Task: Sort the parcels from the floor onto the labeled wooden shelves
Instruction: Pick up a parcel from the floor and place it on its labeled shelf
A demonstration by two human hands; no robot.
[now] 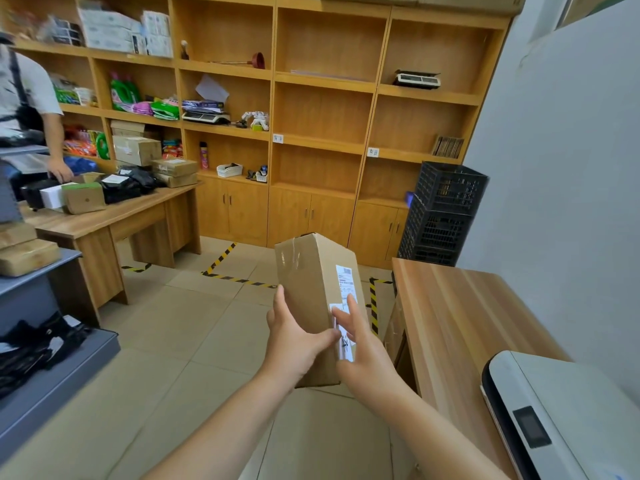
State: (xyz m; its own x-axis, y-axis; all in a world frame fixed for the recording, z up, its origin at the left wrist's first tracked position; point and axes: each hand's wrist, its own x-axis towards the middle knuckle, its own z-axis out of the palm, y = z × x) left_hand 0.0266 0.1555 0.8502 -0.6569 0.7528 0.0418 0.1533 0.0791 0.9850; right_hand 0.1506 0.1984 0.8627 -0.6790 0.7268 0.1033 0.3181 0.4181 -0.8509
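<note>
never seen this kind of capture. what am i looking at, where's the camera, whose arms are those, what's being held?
There is no robot here. One wide-angle camera sits on a person's head and looks forward and down, so the two bare arms coming in from the bottom edge are the wearer's own.

Both hands hold one brown cardboard parcel upright in front of the body. The left hand grips its left side; the right hand lies over the white shipping label, fingers spread across it.

Ahead stands the wall of wooden shelves, with small paper tags on the shelf edges. The bays straight ahead look mostly bare. At left, a desk holds more boxes and black bags, and another person stands beside it. At right are stacked black crates and a second desk.
</note>
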